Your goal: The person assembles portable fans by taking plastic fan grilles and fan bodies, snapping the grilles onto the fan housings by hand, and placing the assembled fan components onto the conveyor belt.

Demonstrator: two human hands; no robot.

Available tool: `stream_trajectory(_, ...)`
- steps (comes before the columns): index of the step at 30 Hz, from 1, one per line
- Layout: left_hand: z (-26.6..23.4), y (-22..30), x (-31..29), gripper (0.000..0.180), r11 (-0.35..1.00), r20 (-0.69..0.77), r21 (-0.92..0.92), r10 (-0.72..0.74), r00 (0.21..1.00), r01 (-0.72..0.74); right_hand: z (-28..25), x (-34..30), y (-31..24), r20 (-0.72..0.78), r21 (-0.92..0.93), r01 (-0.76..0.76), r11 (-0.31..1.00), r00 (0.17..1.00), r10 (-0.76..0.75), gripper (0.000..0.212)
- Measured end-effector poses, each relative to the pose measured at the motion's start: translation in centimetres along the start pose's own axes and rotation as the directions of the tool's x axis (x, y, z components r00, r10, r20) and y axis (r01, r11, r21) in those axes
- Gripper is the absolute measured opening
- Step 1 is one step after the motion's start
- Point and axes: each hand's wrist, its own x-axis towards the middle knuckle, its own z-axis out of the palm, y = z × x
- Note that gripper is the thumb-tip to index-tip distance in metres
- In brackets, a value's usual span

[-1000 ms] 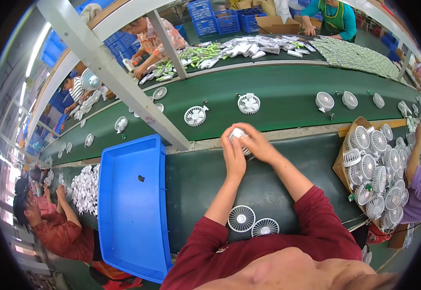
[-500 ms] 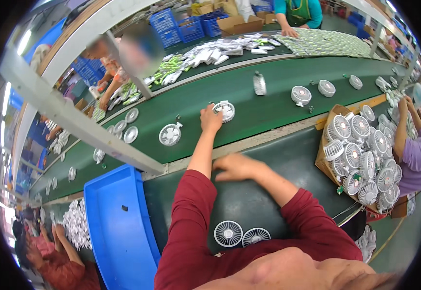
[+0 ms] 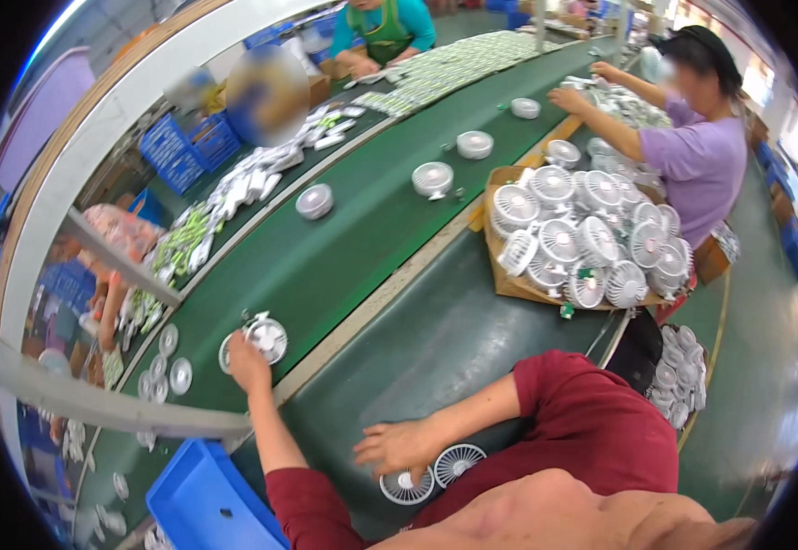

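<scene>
On the green conveyor belt, my left hand point(image 3: 249, 361) is closed at the edge of a round white fan head point(image 3: 271, 340) with its blades showing. A second round white part point(image 3: 225, 354) lies against the hand's left side, mostly hidden by it. My right hand point(image 3: 401, 447) is open over the dark green worktable, its fingers spread. Its thumb overlaps a white round fan grille point(image 3: 406, 488). Beside that grille lies another white grille point(image 3: 459, 465), close to my maroon sleeve.
A cardboard box point(image 3: 527, 286) piled with white fan heads stands at the right, near a person in purple point(image 3: 706, 174). A blue tray point(image 3: 211, 490) is at the lower left, below a metal post point(image 3: 96, 403). More fan heads point(image 3: 433, 180) lie along the belt.
The view has turned to the right. My right hand has come back toward me, down to the grilles. My left hand stays at the fan head, now beside another round part.
</scene>
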Motion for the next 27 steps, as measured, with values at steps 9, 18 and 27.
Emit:
stream_trajectory(9, -1.6, 1.2, -4.1, 0.019, 0.994, -0.074, 0.052, -0.092, 0.993, 0.096, -10.1, -0.4, 10.5, -0.276, 0.260, -0.258, 0.930, 0.904, 0.328, 0.036)
stream_trajectory(18, -0.2, 2.5, -7.4, 0.026, 0.997, -0.229, -0.017, -0.073, 0.971, 0.071, -20.0, -0.4, 34.3, -0.803, -0.034, -0.948, 0.317, 0.214, 0.556, 0.072)
stream_trajectory(27, 0.1, 3.1, -6.4, 0.024, 0.995, -0.187, -0.084, 0.039, 0.982, -0.055, -17.9, -4.5, 36.8, -0.856, 0.007, -0.985, 0.172, 0.083, 0.510, 0.058)
